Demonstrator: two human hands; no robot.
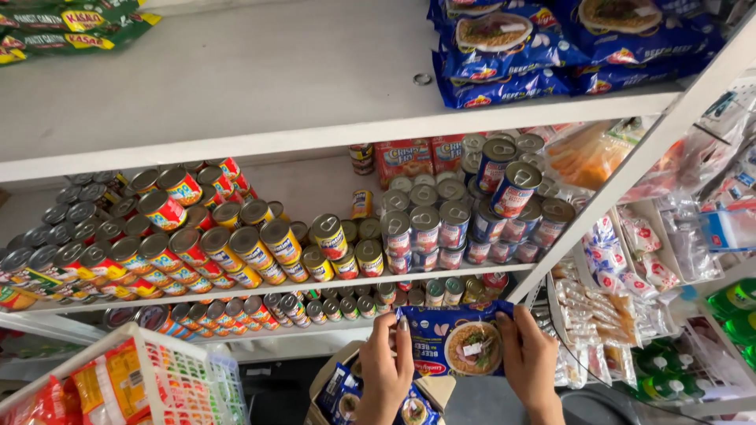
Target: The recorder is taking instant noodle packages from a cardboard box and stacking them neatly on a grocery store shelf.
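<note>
Both my hands hold one blue noodle packet (455,341) low in the view, below the shelves. My left hand (385,370) grips its left edge and my right hand (529,358) grips its right edge. Under them stands an open cardboard box (441,390) holding more blue packets (346,397). On the top white shelf (236,79), at the right, lies a pile of the same blue noodle packets (543,43).
Tin cans (236,244) fill the middle and lower shelves, stacked in rows. Green packets (63,24) lie at the top left. A white basket (169,382) with snack bags stands at the lower left. Hanging sachets and bags (622,291) crowd a rack on the right.
</note>
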